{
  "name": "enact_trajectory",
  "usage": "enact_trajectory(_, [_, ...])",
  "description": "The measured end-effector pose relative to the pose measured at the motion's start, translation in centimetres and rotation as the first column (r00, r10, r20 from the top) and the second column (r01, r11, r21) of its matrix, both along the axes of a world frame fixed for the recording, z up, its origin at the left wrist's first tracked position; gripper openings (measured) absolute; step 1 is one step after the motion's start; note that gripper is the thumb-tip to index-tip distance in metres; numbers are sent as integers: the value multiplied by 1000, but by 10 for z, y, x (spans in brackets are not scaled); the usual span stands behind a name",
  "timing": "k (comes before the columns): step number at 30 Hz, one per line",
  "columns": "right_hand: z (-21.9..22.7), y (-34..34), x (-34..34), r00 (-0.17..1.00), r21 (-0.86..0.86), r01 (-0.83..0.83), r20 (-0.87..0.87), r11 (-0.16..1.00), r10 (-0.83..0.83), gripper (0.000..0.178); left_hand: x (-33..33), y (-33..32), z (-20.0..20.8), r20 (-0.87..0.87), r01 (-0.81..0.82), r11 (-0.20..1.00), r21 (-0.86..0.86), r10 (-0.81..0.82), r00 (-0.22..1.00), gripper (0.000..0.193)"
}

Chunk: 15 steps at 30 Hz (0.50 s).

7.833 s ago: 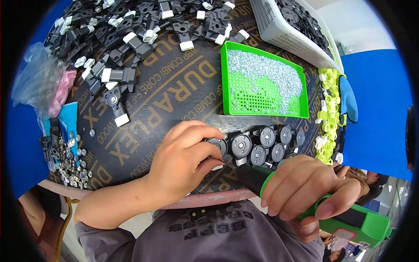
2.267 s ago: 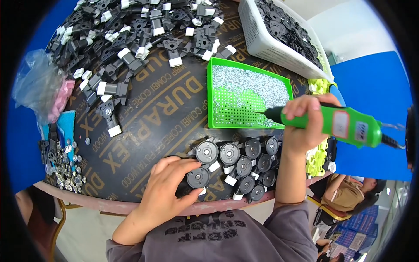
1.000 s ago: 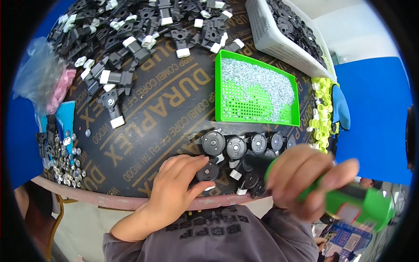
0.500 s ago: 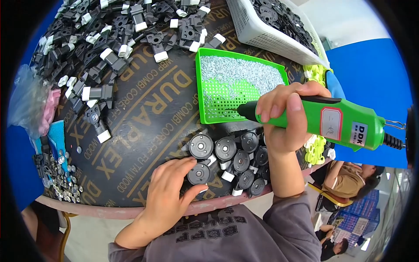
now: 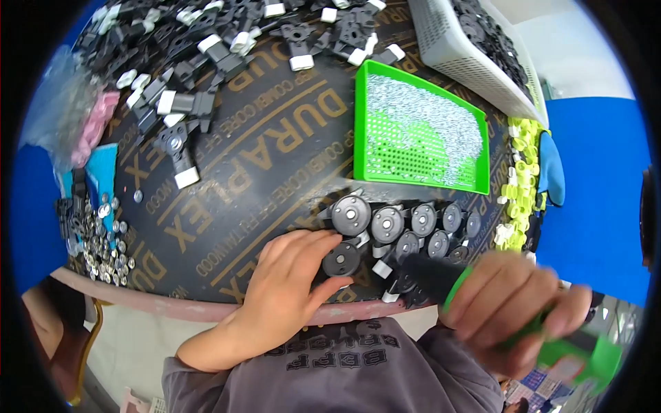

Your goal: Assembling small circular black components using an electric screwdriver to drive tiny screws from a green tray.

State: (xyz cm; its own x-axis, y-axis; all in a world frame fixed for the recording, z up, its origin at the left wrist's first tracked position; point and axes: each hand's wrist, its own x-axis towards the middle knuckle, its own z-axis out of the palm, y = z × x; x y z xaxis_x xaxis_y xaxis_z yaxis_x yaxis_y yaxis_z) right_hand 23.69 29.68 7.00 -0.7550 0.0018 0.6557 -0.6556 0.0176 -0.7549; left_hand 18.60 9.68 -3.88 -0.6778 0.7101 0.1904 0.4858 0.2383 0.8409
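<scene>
My right hand [image 5: 513, 303] is wrapped around a green electric screwdriver [image 5: 578, 354], partly blurred by motion. Its black nose points left, over the near edge of a cluster of black round parts [image 5: 387, 224]. My left hand [image 5: 286, 282] holds the nearest-left black round part [image 5: 341, 257] between thumb and fingers, against the table. Several more such parts, some with white ends, sit in rows to its right. Beyond them lies a green perforated tray [image 5: 359, 124] with many small silver screws [image 5: 441, 124] spread toward its far and right sides.
Black pieces with white tips [image 5: 224, 58] pile up at the far left. A white basket [image 5: 447, 62] of black parts stands far right, beside yellow-green plastic pieces [image 5: 523, 172]. Small metal discs [image 5: 110, 244], a blue cloth [image 5: 103, 168] and a pink bag [image 5: 96, 124] lie left.
My right hand has swung the screwdriver from over the screw tray down toward the near right, beside the round parts. My left hand stays on the same part. The whole view has shifted.
</scene>
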Motion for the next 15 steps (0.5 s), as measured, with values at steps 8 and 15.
enact_trajectory(8, [-28, -19, 0, 982, 73, -188, 20, 979, 187, 36, 0, -3, -1, -7, 19, 999, 29, -19, 1000, 56])
enact_trajectory(15, [-31, -31, -5, 996, -124, -82, -41, 989, 78, 27, 0, -2, -1, -10, 18, 1000, 22, -18, 1000, 55])
